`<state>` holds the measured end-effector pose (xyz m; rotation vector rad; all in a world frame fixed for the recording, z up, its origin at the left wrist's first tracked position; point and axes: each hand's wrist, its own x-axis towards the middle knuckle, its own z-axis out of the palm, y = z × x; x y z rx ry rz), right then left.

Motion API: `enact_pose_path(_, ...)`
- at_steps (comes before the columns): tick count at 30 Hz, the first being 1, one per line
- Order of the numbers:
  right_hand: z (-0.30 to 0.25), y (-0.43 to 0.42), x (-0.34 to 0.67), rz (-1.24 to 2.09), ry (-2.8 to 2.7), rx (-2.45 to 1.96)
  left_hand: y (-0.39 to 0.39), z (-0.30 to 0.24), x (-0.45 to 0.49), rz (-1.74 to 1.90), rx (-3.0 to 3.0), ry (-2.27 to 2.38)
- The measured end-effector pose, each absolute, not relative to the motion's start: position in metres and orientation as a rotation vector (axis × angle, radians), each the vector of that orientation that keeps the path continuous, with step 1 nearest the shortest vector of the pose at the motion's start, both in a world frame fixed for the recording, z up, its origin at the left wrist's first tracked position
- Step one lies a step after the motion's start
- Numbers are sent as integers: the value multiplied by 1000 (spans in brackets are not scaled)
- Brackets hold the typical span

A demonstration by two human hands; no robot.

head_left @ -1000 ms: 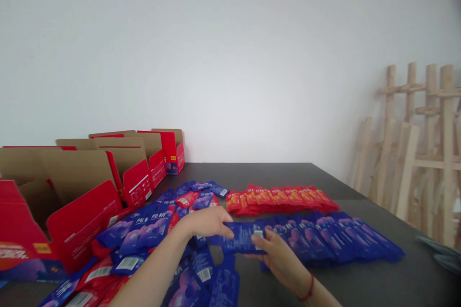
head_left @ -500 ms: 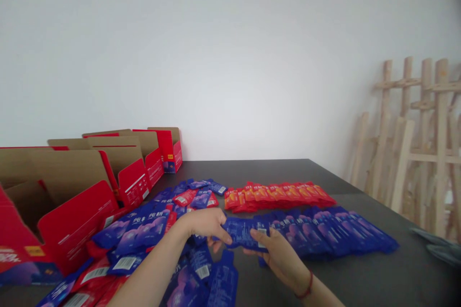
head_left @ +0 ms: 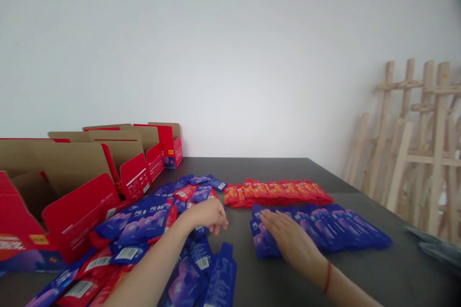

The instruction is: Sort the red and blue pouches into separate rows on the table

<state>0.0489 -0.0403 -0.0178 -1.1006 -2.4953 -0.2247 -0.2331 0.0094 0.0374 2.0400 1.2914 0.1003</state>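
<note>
My right hand (head_left: 290, 236) lies flat, fingers stretched out, on the blue pouch (head_left: 262, 240) at the left end of an overlapping row of blue pouches (head_left: 334, 228). It presses from above and grips nothing. My left hand (head_left: 212, 215) is loosely curled at the right edge of a mixed pile of blue and red pouches (head_left: 144, 223); nothing shows in its fingers. Below it, a blue pouch (head_left: 221, 276) lies back side up, its neck pointing away from me. Behind the blue row runs an overlapping row of red-orange pouches (head_left: 279, 193).
Several open red cardboard boxes (head_left: 81, 199) stand along the left side, flaps up. The dark table (head_left: 245, 167) reaches back to a white wall. Wooden easel-like frames (head_left: 432, 144) lean at the right. A grey-green object (head_left: 437, 244) lies at the right edge.
The blue pouch that both hands held between them now lies at the left end of the blue row. My left hand has let go; my right hand has flattened onto it.
</note>
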Motion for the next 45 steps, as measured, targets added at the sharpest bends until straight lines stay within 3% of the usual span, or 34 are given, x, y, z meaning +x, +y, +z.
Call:
enact_pose_path(3, -41, -43, 37, -386, -2684, -1125, 7, 36, -231, 122, 2067, 1346)
enact_pose_path(9, -33, -52, 24, -162, -2741, -1193, 5, 34, -232, 137, 2104, 1370)
enact_pose_path(20, -32, -48, 50, -61, -2637, -1405, 5, 40, -231, 112, 2134, 1362)
enact_pose_path(29, -42, -54, 44, 18, -2631, -1391, -4, 55, -235, -95, 2313, 2017)
enact_pose_path(37, -31, -51, 50, 16, -2713, -1350, -3, 37, -226, -283, 2324, 2098)
enact_pose_path(45, -12, -56, 40, 48, -2728, -1283, -3, 28, -224, -204, 2340, 2130)
